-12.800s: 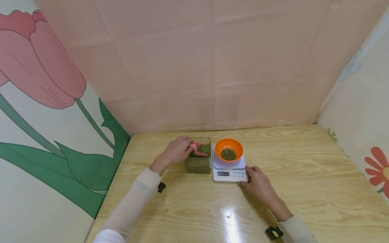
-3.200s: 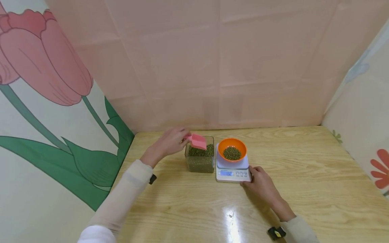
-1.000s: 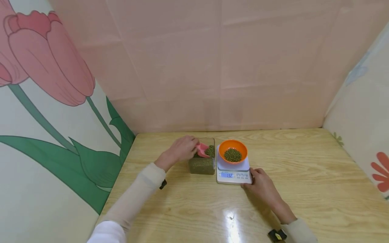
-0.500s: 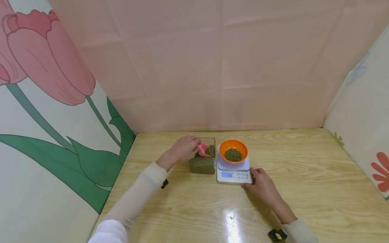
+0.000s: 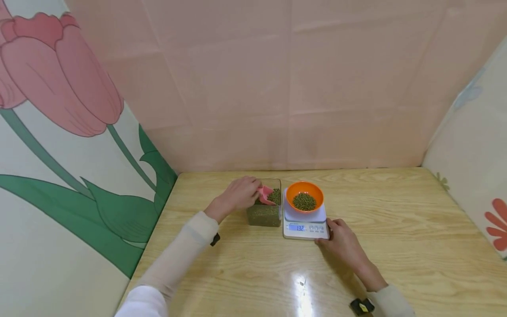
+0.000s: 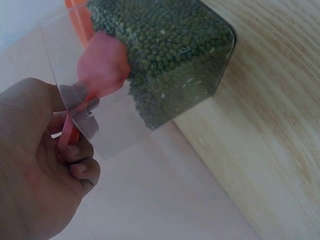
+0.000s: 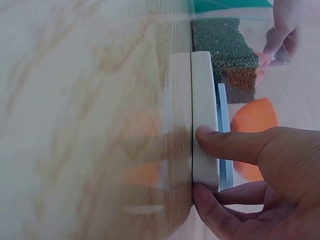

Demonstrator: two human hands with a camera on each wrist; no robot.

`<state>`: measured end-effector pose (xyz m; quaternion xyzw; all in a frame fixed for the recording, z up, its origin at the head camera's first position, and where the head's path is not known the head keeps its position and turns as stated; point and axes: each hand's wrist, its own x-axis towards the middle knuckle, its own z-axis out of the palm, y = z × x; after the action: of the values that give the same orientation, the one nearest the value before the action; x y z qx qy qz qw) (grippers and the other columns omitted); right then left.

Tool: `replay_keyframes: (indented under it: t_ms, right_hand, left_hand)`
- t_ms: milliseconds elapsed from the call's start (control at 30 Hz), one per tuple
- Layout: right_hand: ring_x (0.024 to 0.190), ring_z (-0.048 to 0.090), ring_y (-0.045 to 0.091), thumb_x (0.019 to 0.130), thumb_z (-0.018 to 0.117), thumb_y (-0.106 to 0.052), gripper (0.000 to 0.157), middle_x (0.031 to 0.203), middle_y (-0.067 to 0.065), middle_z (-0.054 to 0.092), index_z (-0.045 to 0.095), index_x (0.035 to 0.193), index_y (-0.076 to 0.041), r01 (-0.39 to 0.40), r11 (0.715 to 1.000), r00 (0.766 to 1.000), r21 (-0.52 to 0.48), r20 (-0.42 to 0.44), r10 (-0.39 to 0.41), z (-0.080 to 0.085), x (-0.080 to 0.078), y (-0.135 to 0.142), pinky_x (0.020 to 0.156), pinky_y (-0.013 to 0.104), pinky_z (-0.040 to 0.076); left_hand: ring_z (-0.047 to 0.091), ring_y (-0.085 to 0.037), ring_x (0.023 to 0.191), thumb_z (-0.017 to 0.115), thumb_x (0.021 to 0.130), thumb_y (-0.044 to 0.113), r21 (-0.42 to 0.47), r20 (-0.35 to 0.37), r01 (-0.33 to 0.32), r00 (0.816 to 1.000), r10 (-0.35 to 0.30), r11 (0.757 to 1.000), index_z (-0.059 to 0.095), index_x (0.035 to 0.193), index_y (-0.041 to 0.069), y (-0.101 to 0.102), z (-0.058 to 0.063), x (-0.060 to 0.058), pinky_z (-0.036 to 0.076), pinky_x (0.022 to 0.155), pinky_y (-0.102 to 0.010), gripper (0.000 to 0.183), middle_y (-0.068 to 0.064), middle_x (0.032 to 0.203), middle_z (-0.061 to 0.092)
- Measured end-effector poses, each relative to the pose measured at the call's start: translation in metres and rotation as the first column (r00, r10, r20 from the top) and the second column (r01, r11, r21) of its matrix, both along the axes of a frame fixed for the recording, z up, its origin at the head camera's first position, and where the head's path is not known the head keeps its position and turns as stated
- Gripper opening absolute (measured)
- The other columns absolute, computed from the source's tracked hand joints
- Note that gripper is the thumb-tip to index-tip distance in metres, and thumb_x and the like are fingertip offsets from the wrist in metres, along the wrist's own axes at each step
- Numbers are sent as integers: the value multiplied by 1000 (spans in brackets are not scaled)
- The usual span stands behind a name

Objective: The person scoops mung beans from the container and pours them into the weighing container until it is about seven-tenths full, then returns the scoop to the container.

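Observation:
My left hand (image 5: 240, 193) grips the handle of a pink scoop (image 5: 266, 195) at the left of a clear container (image 5: 264, 223). The scoop's head dips inside the wall, against the green mung beans (image 6: 165, 45), in the left wrist view. Right of the container stands a white kitchen scale (image 5: 290, 235), its lit display reading 132. An orange bowl (image 5: 304, 187) on its platform holds a small heap of mung beans (image 5: 304, 202). At the scale's front right corner, my right hand (image 5: 343, 245) holds the edge, thumb on the front side in the right wrist view.
The wood-grain table (image 5: 253, 273) runs up to a pink covered wall (image 5: 222, 110) behind. A wall with painted tulips (image 5: 87, 79) borders the left, and another with a red flower (image 5: 500, 220) the right. Container and scale stand close side by side.
The scoop, tilted up over the container about three seconds ago, is now down in the beans with my left hand lower. The display, dark in the oldest frame, is lit. My right hand stays at the scale.

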<state>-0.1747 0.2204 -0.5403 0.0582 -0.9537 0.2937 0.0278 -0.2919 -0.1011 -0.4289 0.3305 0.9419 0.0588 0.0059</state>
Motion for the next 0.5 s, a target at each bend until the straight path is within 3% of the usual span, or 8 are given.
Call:
replay_keyframes:
  t_ms: [500]
  right_hand:
    - [90,62,30,82,93,-17,79,120,32,62,54,141,20,1,1000,1000,-4,-1,-1,0,-1,0,71,36,56]
  left_hand:
    - [68,-26,118,61,110,25,-25,-38,2,999,-3,1000,71,126,9,6,-1,0,58,100,-39,25,-6,123,73]
